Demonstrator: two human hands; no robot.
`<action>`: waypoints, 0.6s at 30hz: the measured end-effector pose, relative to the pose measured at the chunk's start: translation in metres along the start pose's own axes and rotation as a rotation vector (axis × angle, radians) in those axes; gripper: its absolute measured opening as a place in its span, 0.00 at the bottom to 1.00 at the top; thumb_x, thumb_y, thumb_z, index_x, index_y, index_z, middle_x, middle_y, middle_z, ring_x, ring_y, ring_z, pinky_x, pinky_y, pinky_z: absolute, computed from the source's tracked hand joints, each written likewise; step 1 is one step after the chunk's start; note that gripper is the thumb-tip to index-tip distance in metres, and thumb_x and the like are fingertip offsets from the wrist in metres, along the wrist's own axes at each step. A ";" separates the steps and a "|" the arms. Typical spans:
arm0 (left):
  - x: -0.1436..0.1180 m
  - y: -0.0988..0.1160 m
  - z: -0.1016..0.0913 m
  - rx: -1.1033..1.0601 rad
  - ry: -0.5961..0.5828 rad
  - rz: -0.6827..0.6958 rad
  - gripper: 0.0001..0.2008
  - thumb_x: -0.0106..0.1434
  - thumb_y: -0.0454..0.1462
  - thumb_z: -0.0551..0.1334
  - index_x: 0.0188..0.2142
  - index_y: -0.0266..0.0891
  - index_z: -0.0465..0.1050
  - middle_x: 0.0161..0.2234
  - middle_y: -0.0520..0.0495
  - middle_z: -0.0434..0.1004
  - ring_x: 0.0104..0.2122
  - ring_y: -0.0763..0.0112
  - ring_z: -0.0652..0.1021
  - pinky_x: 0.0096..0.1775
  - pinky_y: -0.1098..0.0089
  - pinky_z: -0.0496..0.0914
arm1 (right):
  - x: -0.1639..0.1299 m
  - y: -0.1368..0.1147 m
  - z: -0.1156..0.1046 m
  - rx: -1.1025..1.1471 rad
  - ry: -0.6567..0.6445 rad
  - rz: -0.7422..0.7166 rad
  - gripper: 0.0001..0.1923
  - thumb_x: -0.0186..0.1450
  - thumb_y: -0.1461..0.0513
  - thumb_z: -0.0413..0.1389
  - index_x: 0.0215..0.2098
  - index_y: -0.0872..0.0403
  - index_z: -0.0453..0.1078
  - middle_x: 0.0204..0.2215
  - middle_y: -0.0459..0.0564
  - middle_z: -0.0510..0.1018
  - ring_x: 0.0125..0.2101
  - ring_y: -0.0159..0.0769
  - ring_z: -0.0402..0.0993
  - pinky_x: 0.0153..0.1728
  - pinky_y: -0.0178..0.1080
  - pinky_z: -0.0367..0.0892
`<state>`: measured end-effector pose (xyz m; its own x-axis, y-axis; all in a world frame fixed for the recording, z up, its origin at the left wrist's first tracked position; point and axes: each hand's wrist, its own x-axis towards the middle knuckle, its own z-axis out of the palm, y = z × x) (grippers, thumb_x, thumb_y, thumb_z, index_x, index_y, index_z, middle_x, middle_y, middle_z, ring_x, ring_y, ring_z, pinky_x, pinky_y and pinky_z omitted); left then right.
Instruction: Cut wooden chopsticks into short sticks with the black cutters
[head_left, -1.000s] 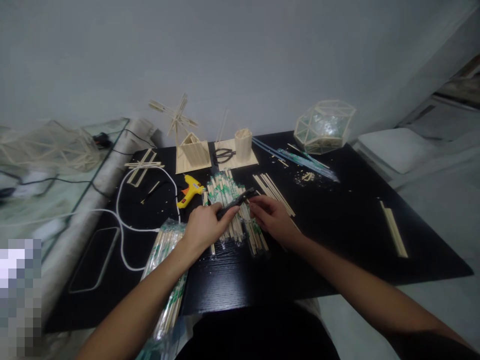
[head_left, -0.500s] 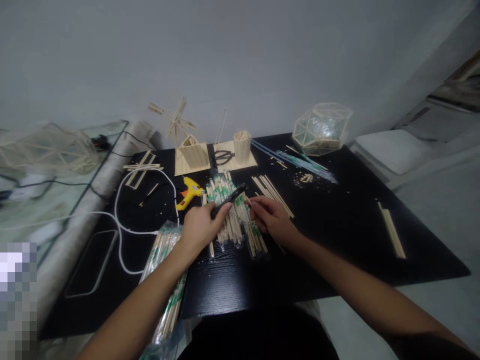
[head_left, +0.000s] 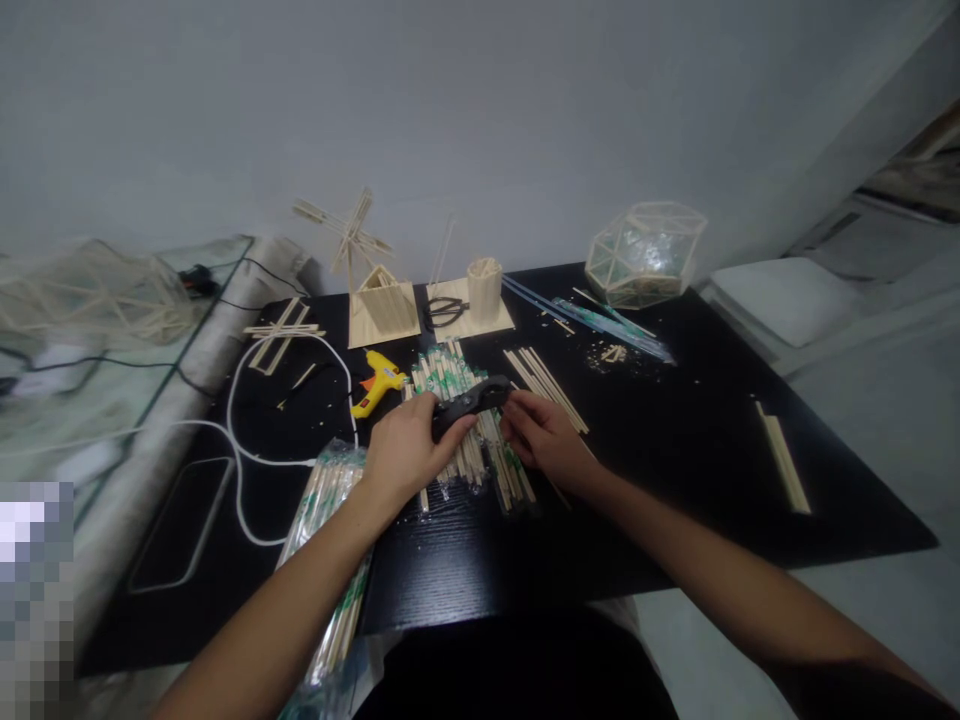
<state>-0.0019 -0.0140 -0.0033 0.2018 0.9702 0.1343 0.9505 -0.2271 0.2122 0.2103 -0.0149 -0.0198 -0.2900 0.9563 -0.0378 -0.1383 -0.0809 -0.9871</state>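
a black cutter (head_left: pixel 471 400) is gripped in the left hand (head_left: pixel 409 450) at frame centre; the right hand (head_left: pixel 546 437) is curled, fingers on wrapped bamboo chopsticks (head_left: pixel 480 440) spread over the matte black bench (head_left: pixel 675 450).

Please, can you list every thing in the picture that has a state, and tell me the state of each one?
left hand: closed around the black cutter
black cutter: held above the sticks, tip toward the right hand
right hand: fingers on the wrapped chopsticks
wrapped chopsticks: spread in a loose pile
glue gun: lying on its side, cord attached
scissors: lying flat on a board
stick cup: upright
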 end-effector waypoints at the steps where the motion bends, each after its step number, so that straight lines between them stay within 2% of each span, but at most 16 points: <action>1: 0.000 0.000 0.000 0.003 0.006 0.006 0.28 0.70 0.59 0.51 0.41 0.38 0.71 0.36 0.39 0.79 0.36 0.55 0.80 0.36 0.63 0.68 | 0.000 -0.001 0.000 -0.014 -0.002 0.000 0.18 0.70 0.49 0.56 0.32 0.53 0.66 0.22 0.40 0.68 0.13 0.21 0.55 0.12 0.29 0.47; 18: -0.001 0.003 0.001 0.024 -0.026 -0.013 0.25 0.70 0.59 0.52 0.39 0.40 0.69 0.35 0.41 0.80 0.34 0.56 0.80 0.32 0.65 0.65 | 0.000 0.001 0.000 -0.021 0.016 0.023 0.18 0.68 0.48 0.57 0.33 0.53 0.67 0.22 0.40 0.68 0.13 0.22 0.55 0.12 0.29 0.47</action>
<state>0.0008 -0.0153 -0.0042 0.1956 0.9749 0.1062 0.9582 -0.2130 0.1908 0.2097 -0.0148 -0.0202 -0.2778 0.9586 -0.0628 -0.1117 -0.0971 -0.9890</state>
